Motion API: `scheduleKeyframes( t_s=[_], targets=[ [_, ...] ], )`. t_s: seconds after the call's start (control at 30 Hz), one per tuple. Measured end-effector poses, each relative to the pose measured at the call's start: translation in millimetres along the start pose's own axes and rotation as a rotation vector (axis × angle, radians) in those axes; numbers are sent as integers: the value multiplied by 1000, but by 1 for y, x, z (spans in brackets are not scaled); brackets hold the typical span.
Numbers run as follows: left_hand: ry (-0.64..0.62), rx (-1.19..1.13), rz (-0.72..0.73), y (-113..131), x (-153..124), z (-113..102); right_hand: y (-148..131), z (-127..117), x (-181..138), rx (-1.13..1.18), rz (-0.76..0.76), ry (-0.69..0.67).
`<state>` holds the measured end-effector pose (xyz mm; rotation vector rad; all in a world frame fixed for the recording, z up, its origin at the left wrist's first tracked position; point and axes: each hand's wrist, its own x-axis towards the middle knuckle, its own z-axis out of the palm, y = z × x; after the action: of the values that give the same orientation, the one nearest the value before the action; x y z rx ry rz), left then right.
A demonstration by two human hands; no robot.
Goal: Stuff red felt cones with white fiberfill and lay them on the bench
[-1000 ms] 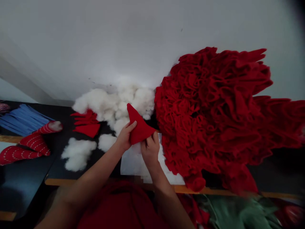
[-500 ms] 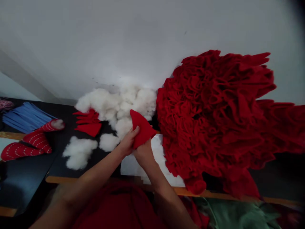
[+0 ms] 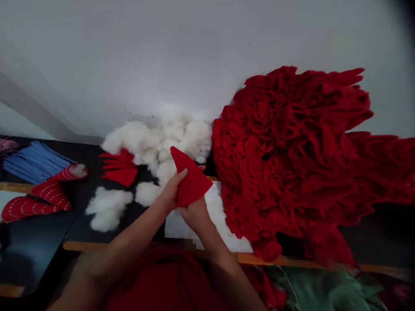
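A red felt cone point(image 3: 192, 183) is held up in front of me, its pointed tip toward the upper left and its wide edge toward the lower right. My left hand point(image 3: 171, 188) grips its left side, thumb lying on the felt; fingertips show past its far edge. My right hand point(image 3: 196, 212) is at the cone's lower edge, and its fingers are hidden by the felt; whether they are inside it or behind it I cannot tell. White fluffy stuffing point(image 3: 145, 140) lies just beyond the hands, with a loose tuft point(image 3: 108, 208) to the left.
A tall heap of red felt pieces point(image 3: 292, 168) fills the right side. Small red felt pieces point(image 3: 119, 168), blue strips point(image 3: 37, 160) and red stitched cones point(image 3: 48, 192) lie to the left. White sheets point(image 3: 215, 216) lie under my hands. A pale wall point(image 3: 194, 56) stands behind the table.
The cone has turned and looks flatter, its tip shifting slightly left. More fingertips now show behind its right side. Both hands remain at the cone.
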<state>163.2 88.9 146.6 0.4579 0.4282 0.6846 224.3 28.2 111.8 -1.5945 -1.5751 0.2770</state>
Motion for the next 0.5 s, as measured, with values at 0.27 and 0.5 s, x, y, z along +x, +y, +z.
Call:
scheduleKeyframes(
  t_s=[0.27, 0.5],
  targets=[
    [316, -122, -57, 4, 13, -17, 0, -16, -3, -151, -28, 60],
    [343, -142, -40, 15, 20, -27, -6, -13, -30, -99, 3, 66]
  ],
)
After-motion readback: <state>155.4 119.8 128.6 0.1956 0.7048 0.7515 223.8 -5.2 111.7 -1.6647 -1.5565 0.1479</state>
